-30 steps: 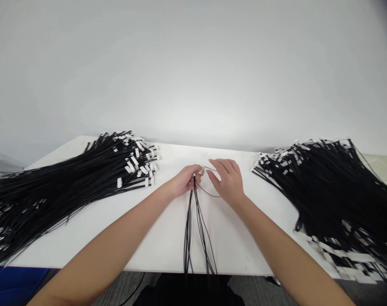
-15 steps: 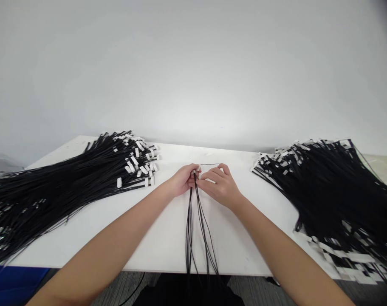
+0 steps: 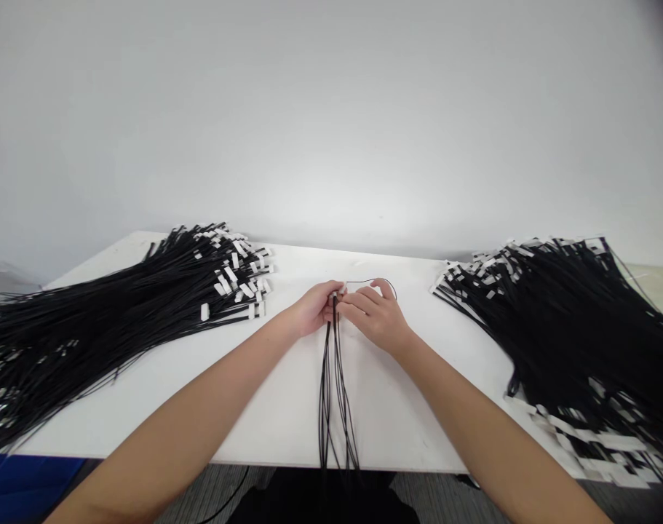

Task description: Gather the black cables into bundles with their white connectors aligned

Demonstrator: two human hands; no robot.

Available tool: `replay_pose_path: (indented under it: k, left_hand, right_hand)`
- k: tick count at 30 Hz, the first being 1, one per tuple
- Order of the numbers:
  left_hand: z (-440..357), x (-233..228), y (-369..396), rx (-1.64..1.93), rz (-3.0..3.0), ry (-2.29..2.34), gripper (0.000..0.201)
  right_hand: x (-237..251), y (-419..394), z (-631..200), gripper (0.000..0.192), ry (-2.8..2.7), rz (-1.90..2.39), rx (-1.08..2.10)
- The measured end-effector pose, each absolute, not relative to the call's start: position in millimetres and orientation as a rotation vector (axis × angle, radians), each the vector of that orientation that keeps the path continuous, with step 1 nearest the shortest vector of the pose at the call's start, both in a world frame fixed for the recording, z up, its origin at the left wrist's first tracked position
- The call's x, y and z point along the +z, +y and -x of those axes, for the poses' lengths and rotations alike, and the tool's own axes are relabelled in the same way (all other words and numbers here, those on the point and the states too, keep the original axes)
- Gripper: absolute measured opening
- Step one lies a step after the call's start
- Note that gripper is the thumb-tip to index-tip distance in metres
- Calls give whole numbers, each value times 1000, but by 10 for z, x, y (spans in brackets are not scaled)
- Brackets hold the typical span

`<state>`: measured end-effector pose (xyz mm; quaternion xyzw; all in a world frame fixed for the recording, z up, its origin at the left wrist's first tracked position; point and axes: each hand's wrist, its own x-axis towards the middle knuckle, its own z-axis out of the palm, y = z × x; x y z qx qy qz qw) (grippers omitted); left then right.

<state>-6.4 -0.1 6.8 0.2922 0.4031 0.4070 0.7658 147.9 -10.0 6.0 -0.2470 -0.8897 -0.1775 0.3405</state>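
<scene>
My left hand (image 3: 312,308), fingers closed, holds a small white connector (image 3: 343,288) above the middle of the table. From it a bundle of thin black cables (image 3: 324,407) hangs down over the table's front edge. My right hand (image 3: 379,317) is beside it, its thumb and fingertips pinched on the black cables just below the connector. One thin black wire (image 3: 395,288) leaves the connector to the right and curls round behind the right hand's raised knuckles. The fingertips of both hands partly hide the connector and the cable ends.
On the left of the white table (image 3: 276,393) lies a large pile of black cables (image 3: 107,313) with white connectors. A similar cable pile (image 3: 571,327) covers the right side. Below the left corner is something blue (image 3: 25,484); a pale wall (image 3: 331,124) stands behind.
The thin wire, straight between connector and right hand before, now bows into a loop past that hand. The right group of hanging cables has swung leftward. The left hand has barely moved.
</scene>
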Motion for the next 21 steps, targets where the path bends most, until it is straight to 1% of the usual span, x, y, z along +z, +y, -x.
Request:
replay_pose_path:
  k: [3, 5, 9, 11, 13, 17, 21]
  left_hand:
    - [61, 58, 0, 867, -645, 879, 26]
    - [58, 56, -2, 852, -669, 878, 26]
    - [56, 67, -10, 841, -725, 910, 20]
    - [59, 72, -12, 837, -753, 925, 16]
    - [64, 71, -12, 832, -768, 941, 15]
    - [65, 59, -6, 822, -761, 969, 14]
    - [55, 59, -4, 825, -762, 991, 14]
  right_hand:
    - [42, -108, -1478, 11, -2295, 738, -352]
    - [40, -132, -1468, 10, -2240, 807, -189]
    - [79, -155, -1437, 19, -1953, 922, 343]
    - [116, -111, -1446, 23, -1671, 947, 633]
    - [158, -23, -1500, 25, -1351, 949, 830]
    - [237, 206, -1750, 24, -820, 925, 996]
    - [285, 367, -2029, 13, -486, 892, 1081]
